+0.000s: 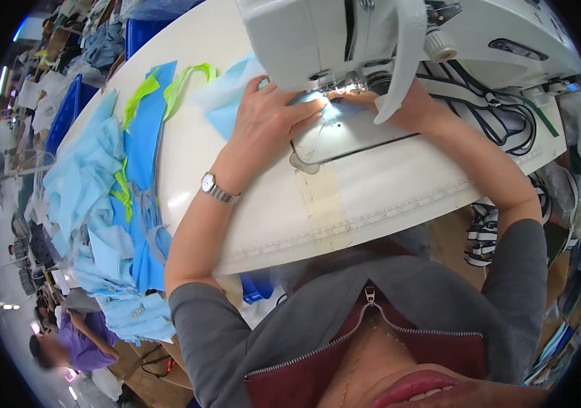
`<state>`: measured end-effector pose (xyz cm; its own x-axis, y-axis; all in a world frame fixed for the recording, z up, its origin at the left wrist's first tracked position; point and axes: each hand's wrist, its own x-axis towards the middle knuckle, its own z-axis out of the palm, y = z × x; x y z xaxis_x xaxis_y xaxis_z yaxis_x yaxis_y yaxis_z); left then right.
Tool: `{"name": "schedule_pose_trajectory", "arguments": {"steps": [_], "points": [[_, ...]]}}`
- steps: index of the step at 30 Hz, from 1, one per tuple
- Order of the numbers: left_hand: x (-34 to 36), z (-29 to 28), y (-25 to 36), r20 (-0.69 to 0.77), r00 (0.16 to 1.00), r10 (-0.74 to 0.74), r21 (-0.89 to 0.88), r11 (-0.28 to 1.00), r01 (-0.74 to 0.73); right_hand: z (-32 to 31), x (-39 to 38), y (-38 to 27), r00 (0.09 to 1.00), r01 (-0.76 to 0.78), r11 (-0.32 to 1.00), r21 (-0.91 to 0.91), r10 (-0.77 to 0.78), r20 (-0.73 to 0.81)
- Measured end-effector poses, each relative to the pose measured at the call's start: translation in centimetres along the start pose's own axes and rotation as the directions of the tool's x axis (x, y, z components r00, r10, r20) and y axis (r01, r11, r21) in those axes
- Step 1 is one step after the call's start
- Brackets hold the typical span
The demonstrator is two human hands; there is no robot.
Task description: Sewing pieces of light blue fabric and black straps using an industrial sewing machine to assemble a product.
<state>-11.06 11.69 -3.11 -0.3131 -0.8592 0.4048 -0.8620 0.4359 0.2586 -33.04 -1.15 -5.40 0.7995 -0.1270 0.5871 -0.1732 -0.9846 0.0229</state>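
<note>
Near table edge: white tabletop, printed ruler scale along its near side.
Left pile: crumpled pale-blue thin cloth heaped on your left; long bright-blue fabric strip and lime-green cloth ties beside it.
Your left hand: thumb and fingers narrow, flat on the work near the needle; pressing or pinching, cannot tell.
Your right hand: partly behind the machine's white curved guard; fingertips reach the needle area, grip cannot tell.
Work cloth: translucent light-blue fabric piece, under and left of your left hand, running toward the needle.
Progress: looks mid-seam; stitched length hidden, so amount left unclear. Left pile: sewn or waiting, cannot tell.
Machine: white sewing machine, lamp lit, far centre.
Far right: black-and-white straps looped on the table.
Beyond table, left: co-worker in a purple shirt.
</note>
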Motion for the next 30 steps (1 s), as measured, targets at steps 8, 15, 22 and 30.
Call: {"name": "schedule_pose_trajectory", "arguments": {"steps": [8, 15, 22, 30], "points": [[-1.1, 0.0, 0.1, 0.039, 0.994, 0.099, 0.098, 0.99, -0.102, -1.6, -1.3, -3.1, 0.989, -0.077, 0.997, -0.009, 0.077, 0.126], [-0.9, -0.9, 0.8, 0.076, 0.996, 0.053, 0.016, 0.998, -0.054, -2.2, -1.1, -3.1, 0.972, -0.005, 0.994, -0.106, 0.03, 0.232], [-0.8, -0.7, 0.7, 0.064, 0.998, 0.028, 0.017, 0.999, -0.029, -1.7, -1.2, -2.4, 0.961, -0.053, 0.991, -0.12, 0.083, 0.265], [0.4, -1.0, -0.5, 0.072, 0.997, -0.021, -0.057, 0.998, 0.025, -0.3, -0.4, -1.0, 0.997, -0.072, 0.99, -0.122, 0.07, -0.022]]}}
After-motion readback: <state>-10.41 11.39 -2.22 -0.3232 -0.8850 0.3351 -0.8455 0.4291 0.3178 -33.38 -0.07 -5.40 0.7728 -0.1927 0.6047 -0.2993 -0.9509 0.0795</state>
